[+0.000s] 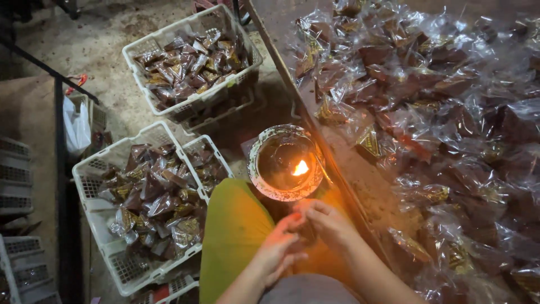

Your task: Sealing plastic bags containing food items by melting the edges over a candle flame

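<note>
My left hand (279, 247) and my right hand (329, 222) meet just below a round bowl (257, 174) in which a small flame (301, 168) burns. Their fingertips pinch something small and dark between them; what it is stays hidden by the fingers. My green-clad knee (233, 231) lies under the left hand. A big heap of clear plastic packets (427, 112) with dark brown contents covers the table to the right of my right hand.
Two white plastic baskets, one at the top (145, 48) and one at the lower left (95, 163), stand on the floor full of the same packets. A white bag (76, 126) hangs at the far left beside a dark bar. More baskets are stacked at the left edge.
</note>
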